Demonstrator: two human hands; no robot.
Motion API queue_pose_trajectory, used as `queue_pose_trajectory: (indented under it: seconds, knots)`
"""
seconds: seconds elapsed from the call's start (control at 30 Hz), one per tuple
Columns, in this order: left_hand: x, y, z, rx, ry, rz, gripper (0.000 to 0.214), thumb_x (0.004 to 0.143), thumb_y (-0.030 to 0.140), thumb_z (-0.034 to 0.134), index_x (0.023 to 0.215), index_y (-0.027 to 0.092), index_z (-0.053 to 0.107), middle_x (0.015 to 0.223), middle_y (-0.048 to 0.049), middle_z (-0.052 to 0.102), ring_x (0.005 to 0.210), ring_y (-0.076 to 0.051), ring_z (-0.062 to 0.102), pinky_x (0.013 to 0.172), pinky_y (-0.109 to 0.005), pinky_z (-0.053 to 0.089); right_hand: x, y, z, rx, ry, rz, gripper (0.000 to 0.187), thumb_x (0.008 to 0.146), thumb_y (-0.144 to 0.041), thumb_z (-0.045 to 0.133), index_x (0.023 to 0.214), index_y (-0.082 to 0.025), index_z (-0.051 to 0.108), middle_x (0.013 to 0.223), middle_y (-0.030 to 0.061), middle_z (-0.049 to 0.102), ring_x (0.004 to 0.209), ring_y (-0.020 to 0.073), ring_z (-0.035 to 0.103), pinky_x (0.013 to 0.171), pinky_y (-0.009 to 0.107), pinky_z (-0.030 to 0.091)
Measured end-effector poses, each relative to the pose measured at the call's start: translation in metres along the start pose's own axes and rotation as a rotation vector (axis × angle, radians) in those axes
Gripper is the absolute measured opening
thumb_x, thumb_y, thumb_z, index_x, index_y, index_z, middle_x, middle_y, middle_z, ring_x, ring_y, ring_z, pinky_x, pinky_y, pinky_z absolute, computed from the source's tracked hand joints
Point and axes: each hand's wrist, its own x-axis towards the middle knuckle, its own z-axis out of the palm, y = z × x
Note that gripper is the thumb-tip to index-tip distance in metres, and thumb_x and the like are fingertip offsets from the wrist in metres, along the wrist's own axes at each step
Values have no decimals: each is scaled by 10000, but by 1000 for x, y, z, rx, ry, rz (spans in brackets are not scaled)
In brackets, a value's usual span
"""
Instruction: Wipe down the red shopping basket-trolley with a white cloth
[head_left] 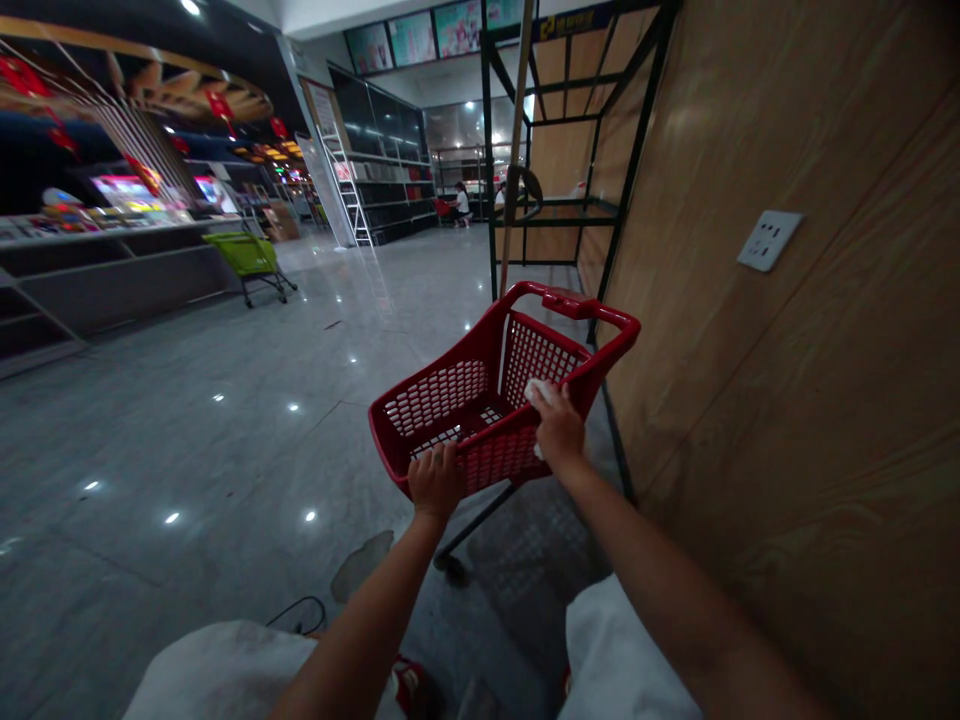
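A small red plastic shopping cart (480, 400) with mesh sides stands on the grey tiled floor in front of me, its basket holding nothing I can see. My left hand (435, 482) is closed over the near rim of the basket. My right hand (556, 425) presses a white cloth (537, 391) against the basket's right side wall, fingers curled around it. The cart's red handle (574, 303) is on the far side, away from me. My knees in white trousers show at the bottom.
A wooden panel wall with a white socket (768, 240) runs close along the right. A black metal shelf frame (570, 150) stands behind the cart. A green cart (250, 258) sits far left by display counters. People are seated in the distance. A dark cable (300, 610) lies on the floor.
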Motion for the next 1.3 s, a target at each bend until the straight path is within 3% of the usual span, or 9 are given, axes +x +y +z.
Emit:
queue_pose_trajectory:
  seconds: [0.13, 0.23, 0.37, 0.47, 0.53, 0.83, 0.97, 1.17, 1.3]
  knots:
    - [0, -2, -3, -2, -38, -5, 257, 832, 306, 513, 1032, 189, 625, 915, -83, 668, 790, -229, 560, 663, -351, 313, -40, -74, 29, 20, -160, -318, 485, 872, -38, 452, 1325, -194, 529, 1388, 119, 514, 1318, 252, 419, 1003, 392, 446]
    - [0, -4, -7, 2, -46, 6, 236, 842, 307, 502, 999, 188, 632, 887, -83, 670, 774, -227, 559, 655, -349, 310, -49, -89, 32, 17, -186, -448, 472, 895, -79, 460, 1348, -205, 499, 1442, 98, 454, 1336, 243, 399, 947, 372, 482]
    - [-1, -4, -9, 11, -22, 10, 289, 815, 285, 518, 1065, 181, 621, 957, -90, 676, 804, -235, 566, 668, -355, 318, -19, -32, 4, -108, -165, -220, 506, 901, -50, 373, 1361, -227, 487, 1470, 62, 417, 1343, 245, 382, 830, 373, 519]
    - [0, -1, -8, 9, -4, 5, 291, 811, 272, 515, 1064, 179, 624, 954, -89, 677, 803, -236, 569, 671, -358, 322, 7, 19, -19, -177, -33, 35, 542, 874, -15, 361, 1350, -228, 509, 1464, 44, 432, 1351, 246, 361, 917, 382, 476]
    - [-1, 2, -7, 5, -1, 5, 295, 811, 275, 518, 1070, 181, 623, 978, -90, 677, 812, -235, 570, 674, -357, 325, 14, 28, -22, -174, 11, 87, 533, 862, -3, 374, 1331, -200, 532, 1442, 57, 462, 1344, 244, 363, 972, 382, 442]
    - [-3, 3, -10, -1, -67, -6, 246, 845, 277, 501, 1036, 189, 629, 954, -98, 663, 798, -226, 564, 658, -341, 327, -54, -98, 40, -12, -137, -445, 410, 921, -119, 447, 1322, -139, 531, 1389, 109, 516, 1311, 255, 417, 928, 349, 482]
    - [-3, 2, -9, 0, -55, -6, 280, 823, 299, 523, 1060, 192, 626, 994, -98, 661, 818, -228, 564, 684, -346, 341, -41, -62, 24, -52, -185, -426, 472, 908, -83, 421, 1364, -188, 483, 1441, 105, 454, 1353, 247, 371, 869, 347, 501]
    - [-4, 6, -6, -11, -62, -11, 302, 824, 271, 498, 1090, 191, 617, 990, -99, 660, 824, -232, 560, 694, -354, 338, 2, 29, -11, -114, -46, -47, 602, 825, 8, 391, 1386, -198, 464, 1465, 66, 430, 1376, 246, 325, 976, 388, 460]
    - [-4, 11, -7, -24, -78, -35, 305, 829, 293, 506, 1096, 193, 613, 993, -103, 654, 830, -235, 556, 693, -357, 336, -6, 1, -1, -43, -55, -59, 583, 808, 8, 413, 1357, -166, 502, 1428, 97, 472, 1371, 244, 332, 1066, 402, 394]
